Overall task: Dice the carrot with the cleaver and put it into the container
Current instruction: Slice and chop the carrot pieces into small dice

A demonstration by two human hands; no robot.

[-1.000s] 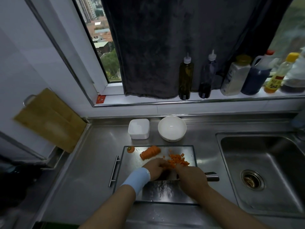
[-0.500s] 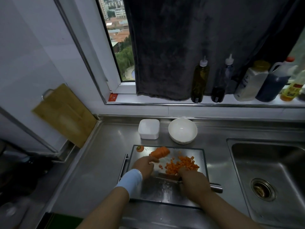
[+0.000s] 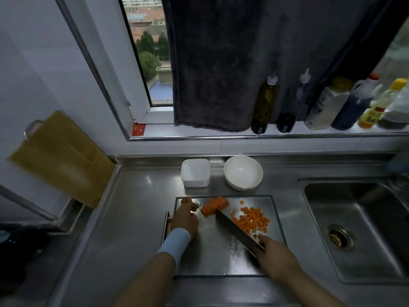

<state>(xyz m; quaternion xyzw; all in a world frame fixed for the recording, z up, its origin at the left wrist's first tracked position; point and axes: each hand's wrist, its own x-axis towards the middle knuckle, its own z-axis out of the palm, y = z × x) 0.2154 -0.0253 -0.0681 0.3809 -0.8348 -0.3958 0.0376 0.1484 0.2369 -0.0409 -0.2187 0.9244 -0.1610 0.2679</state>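
Right hand grasping the cleaver, blade between the uncut carrot piece and the diced carrot on the steel board; left hand beside the piece, fingers curled, grip indiscernible; white container behind the board.

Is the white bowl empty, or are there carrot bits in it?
Empty: the white bowl shows a bare white inside. The carrot dice lie on the steel board.

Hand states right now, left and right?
Left hand: loosely curled, gripping nothing, beside the carrot chunk.
Right hand: gripping the cleaver.
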